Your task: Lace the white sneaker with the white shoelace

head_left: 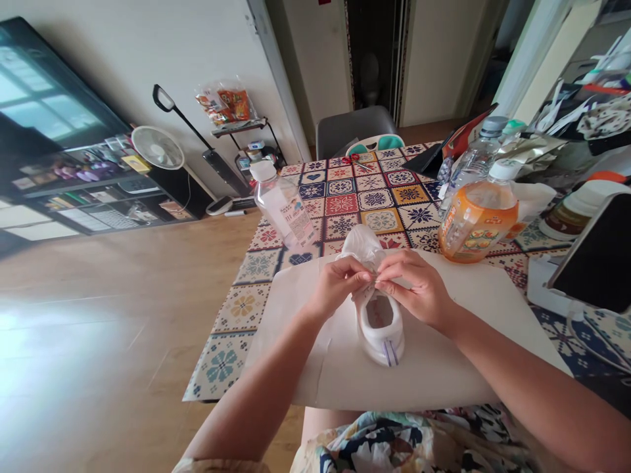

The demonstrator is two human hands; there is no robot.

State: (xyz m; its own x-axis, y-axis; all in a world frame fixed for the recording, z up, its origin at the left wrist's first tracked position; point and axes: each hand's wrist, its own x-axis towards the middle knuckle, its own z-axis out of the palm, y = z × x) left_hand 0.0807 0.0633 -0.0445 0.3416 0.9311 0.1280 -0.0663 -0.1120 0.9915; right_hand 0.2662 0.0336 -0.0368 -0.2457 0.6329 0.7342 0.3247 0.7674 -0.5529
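A white shoe (pixel 384 345) rests on a pale mat (pixel 444 374), its toe pointing away from me and its opening and purple-striped heel toward me. My left hand (pixel 341 284) pinches at the lacing area from the left. From the right, my right hand (pixel 411 282) is closed over the same area, its fingertips close to the left ones. Both hands cover most of the laces, and what lies between the fingertips is very small, apparently the white lace.
A clear bottle (pixel 286 210) stands at the mat's far left. An orange bottle (pixel 476 223) is at the far right, near a phone or tablet (pixel 599 256). Red scissors (pixel 355 161) lie at the tablecloth's far edge, before a grey chair (pixel 352 128).
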